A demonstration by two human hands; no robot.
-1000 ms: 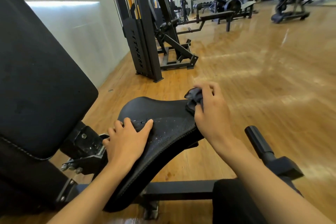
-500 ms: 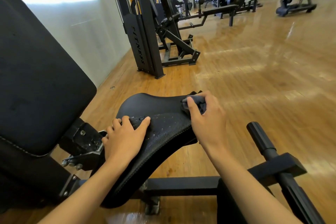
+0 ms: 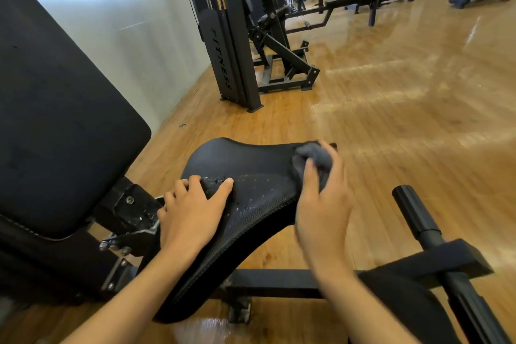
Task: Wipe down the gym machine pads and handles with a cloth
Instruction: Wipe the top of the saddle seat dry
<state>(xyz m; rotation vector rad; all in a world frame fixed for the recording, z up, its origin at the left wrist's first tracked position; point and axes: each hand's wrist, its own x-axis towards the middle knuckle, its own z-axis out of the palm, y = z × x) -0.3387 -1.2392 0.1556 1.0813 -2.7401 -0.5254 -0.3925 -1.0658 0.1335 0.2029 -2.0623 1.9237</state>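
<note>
A black seat pad (image 3: 251, 176) with droplets on its textured surface fills the lower middle of the head view. My left hand (image 3: 192, 212) rests on its near left part, fingers curled over the pad's edge. My right hand (image 3: 321, 198) grips a bunched dark grey cloth (image 3: 314, 158) against the pad's far right end; the hand is blurred. A large black back pad (image 3: 55, 120) stands at the left. A black handle bar (image 3: 418, 218) sticks up at the lower right.
The machine's black steel frame (image 3: 279, 282) runs under the seat. A black cable machine tower (image 3: 226, 45) stands behind on the wooden floor (image 3: 405, 120), with benches and a dumbbell rack farther back. A white wall lies to the left.
My right hand with the cloth has slid along the far right end of the seat pad, toward me. My left hand has stayed in place on the pad.
</note>
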